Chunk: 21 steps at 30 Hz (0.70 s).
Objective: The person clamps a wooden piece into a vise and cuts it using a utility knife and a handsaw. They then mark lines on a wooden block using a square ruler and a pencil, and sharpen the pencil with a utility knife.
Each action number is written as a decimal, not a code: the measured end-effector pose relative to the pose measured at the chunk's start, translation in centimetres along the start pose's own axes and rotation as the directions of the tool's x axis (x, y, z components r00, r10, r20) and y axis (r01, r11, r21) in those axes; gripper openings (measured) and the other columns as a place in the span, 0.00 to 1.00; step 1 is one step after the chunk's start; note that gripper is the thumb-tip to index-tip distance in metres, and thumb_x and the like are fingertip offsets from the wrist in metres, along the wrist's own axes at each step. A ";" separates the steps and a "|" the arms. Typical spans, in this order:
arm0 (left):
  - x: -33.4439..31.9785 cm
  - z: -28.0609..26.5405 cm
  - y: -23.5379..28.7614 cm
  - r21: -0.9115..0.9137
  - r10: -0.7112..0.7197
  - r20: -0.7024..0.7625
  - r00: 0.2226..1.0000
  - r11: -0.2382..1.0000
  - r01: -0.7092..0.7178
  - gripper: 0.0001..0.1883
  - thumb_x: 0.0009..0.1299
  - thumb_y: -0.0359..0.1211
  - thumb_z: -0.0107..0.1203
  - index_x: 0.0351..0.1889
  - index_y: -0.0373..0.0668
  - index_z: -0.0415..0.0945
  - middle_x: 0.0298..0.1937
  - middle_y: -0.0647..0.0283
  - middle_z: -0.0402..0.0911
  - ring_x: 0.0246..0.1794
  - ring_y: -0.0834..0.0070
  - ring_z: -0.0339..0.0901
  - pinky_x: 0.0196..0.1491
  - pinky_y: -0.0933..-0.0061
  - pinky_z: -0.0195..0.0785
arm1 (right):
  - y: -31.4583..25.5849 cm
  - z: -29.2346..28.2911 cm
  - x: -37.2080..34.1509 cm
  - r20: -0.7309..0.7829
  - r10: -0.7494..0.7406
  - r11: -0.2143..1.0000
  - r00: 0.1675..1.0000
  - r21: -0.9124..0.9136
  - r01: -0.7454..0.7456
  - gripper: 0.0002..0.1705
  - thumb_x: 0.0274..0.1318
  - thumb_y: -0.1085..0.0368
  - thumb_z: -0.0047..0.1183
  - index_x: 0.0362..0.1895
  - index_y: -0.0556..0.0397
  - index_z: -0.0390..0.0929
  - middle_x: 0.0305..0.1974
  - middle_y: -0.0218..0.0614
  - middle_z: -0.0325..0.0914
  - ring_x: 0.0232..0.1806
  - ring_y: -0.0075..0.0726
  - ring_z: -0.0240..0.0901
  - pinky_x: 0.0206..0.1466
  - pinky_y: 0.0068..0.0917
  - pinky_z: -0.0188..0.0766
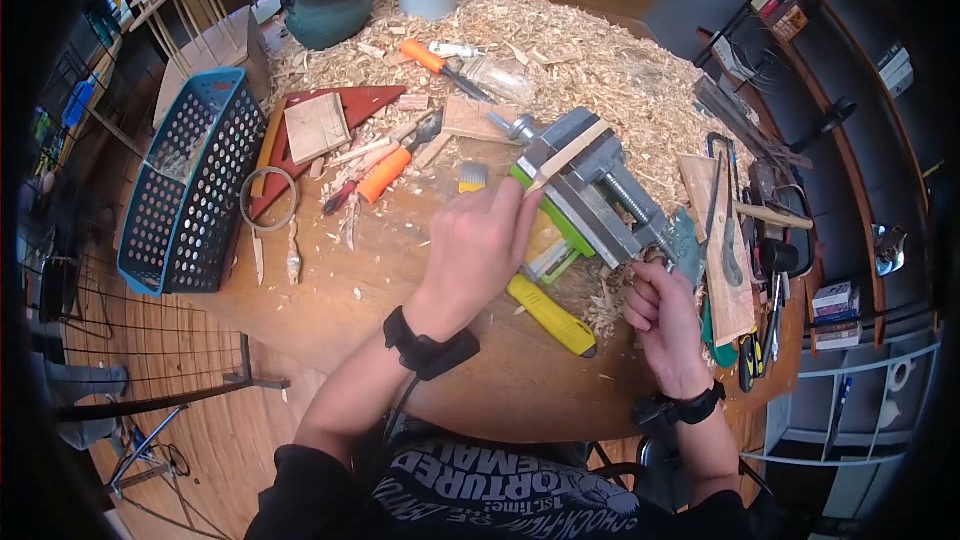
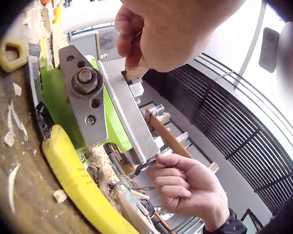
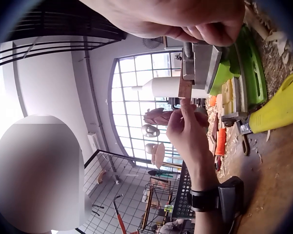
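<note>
A metal bench vise (image 1: 622,202) with a green base (image 1: 567,237) stands on the workbench. A narrow wooden strip (image 1: 572,154) lies along its jaws, one end sticking out toward my left hand (image 1: 470,245). My left thumb and fingers pinch that end; the strip (image 3: 185,87) also shows at the fingertips in the right wrist view. At the vise's near right end, my right hand (image 1: 662,312) has its fingers curled at the screw handle, thumb and forefinger gripping it. In the left wrist view the right hand (image 2: 188,187) covers most of that handle.
A yellow-handled tool (image 1: 552,316) lies just before the vise. Wood shavings (image 1: 590,70) heap behind it. Orange-handled tools (image 1: 384,176), a red triangle (image 1: 378,100) and a blue basket (image 1: 190,185) are to the left. A board (image 1: 722,250) and several tools lie right.
</note>
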<state>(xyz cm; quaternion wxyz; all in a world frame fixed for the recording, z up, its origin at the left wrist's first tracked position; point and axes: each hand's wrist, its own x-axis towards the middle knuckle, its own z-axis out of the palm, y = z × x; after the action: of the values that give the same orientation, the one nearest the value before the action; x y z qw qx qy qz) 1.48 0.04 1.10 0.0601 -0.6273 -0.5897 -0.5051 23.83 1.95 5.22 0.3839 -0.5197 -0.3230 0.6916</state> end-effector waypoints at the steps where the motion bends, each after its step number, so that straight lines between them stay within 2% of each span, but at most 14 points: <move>1: -0.1 0.0 0.0 -0.017 0.017 -0.012 1.000 1.000 -0.018 0.10 0.69 0.30 0.60 0.29 0.39 0.71 0.19 0.55 0.74 0.19 0.56 0.74 0.23 0.60 0.64 | 0.3 0.0 -0.1 0.023 -0.007 0.999 1.000 0.032 0.006 0.14 0.65 0.70 0.50 0.27 0.43 0.60 0.17 0.16 0.50 0.15 0.14 0.43 0.17 0.19 0.41; 5: -0.2 0.1 0.1 0.010 -0.025 0.023 0.999 1.000 0.025 0.10 0.70 0.30 0.60 0.29 0.38 0.71 0.19 0.54 0.74 0.19 0.56 0.74 0.23 0.60 0.64 | 0.4 -0.8 0.0 0.117 0.008 0.992 0.993 0.121 -0.023 0.13 0.66 0.69 0.51 0.31 0.43 0.61 0.19 0.17 0.52 0.16 0.14 0.45 0.19 0.19 0.42; 9: -0.2 0.3 0.0 0.018 -0.016 0.007 1.000 1.000 0.016 0.11 0.70 0.31 0.59 0.29 0.39 0.70 0.19 0.56 0.73 0.18 0.57 0.74 0.23 0.60 0.65 | -0.7 0.0 -1.8 0.111 0.023 0.995 0.994 0.097 -0.034 0.10 0.67 0.67 0.50 0.33 0.44 0.63 0.20 0.18 0.54 0.16 0.16 0.46 0.19 0.19 0.45; 11: -0.2 0.4 -0.1 0.028 -0.004 -0.002 1.000 1.000 0.004 0.11 0.71 0.31 0.59 0.28 0.40 0.69 0.18 0.57 0.72 0.18 0.59 0.73 0.24 0.61 0.65 | -1.1 0.7 -2.7 0.028 -0.011 0.993 1.000 -0.114 0.014 0.08 0.69 0.63 0.50 0.35 0.46 0.66 0.21 0.21 0.58 0.17 0.17 0.50 0.20 0.18 0.49; 17: -0.2 0.3 -0.1 0.034 -0.019 0.005 1.000 0.999 0.018 0.11 0.71 0.32 0.59 0.28 0.40 0.69 0.17 0.57 0.72 0.17 0.58 0.73 0.23 0.61 0.65 | -1.6 -1.3 -2.2 0.074 -0.011 0.987 0.997 -0.157 0.022 0.09 0.70 0.61 0.50 0.43 0.52 0.70 0.21 0.25 0.68 0.15 0.18 0.57 0.18 0.18 0.51; 21: -0.3 0.4 -0.3 0.012 -0.009 -0.008 1.000 1.000 0.010 0.12 0.71 0.32 0.59 0.28 0.40 0.69 0.17 0.57 0.72 0.17 0.58 0.73 0.22 0.61 0.64 | -2.1 -2.1 -2.0 0.117 0.027 0.979 0.993 -0.204 -0.003 0.10 0.70 0.60 0.50 0.44 0.54 0.71 0.22 0.28 0.72 0.14 0.19 0.61 0.17 0.18 0.54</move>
<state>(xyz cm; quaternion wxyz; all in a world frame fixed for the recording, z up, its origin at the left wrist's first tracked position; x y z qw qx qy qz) 1.57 0.22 0.55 0.0637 -0.6221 -0.5954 -0.5044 26.58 1.39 7.44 0.3034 -0.5164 -0.4105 0.6876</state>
